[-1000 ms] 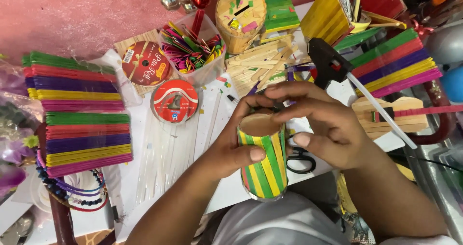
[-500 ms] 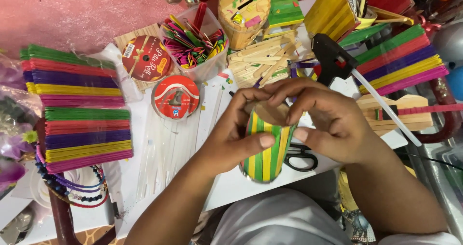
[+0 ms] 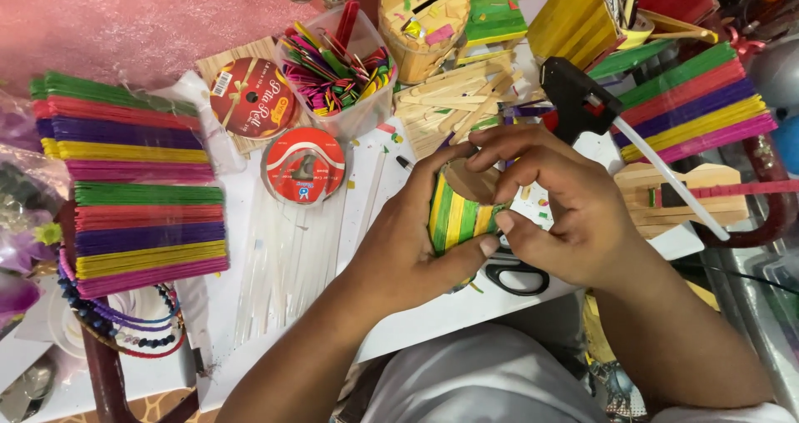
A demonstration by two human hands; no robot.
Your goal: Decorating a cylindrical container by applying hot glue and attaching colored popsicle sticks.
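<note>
A small cylinder (image 3: pixel 454 215) clad in green and yellow craft sticks, with a brown cardboard end, sits between both hands over the white table. My left hand (image 3: pixel 408 240) wraps its side, thumb across the front. From the right, my right hand (image 3: pixel 566 211) cups it, fingers curled over the cardboard end. The cylinder's far side and base are hidden by the hands.
A black glue gun (image 3: pixel 583 106) lies just behind my right hand, black scissors (image 3: pixel 516 275) beneath it. Stacks of coloured sticks (image 3: pixel 137 194) lie left, more (image 3: pixel 699 106) right. Ribbon spools (image 3: pixel 304 165), a tub of coloured sticks (image 3: pixel 337 69), clear glue sticks (image 3: pixel 287 256) and beads (image 3: pixel 116 327) lie around.
The cylinder has been tipped from upright to tilted, its cardboard end now facing up toward the camera. Both hands closed in tighter around it and shifted slightly toward the table.
</note>
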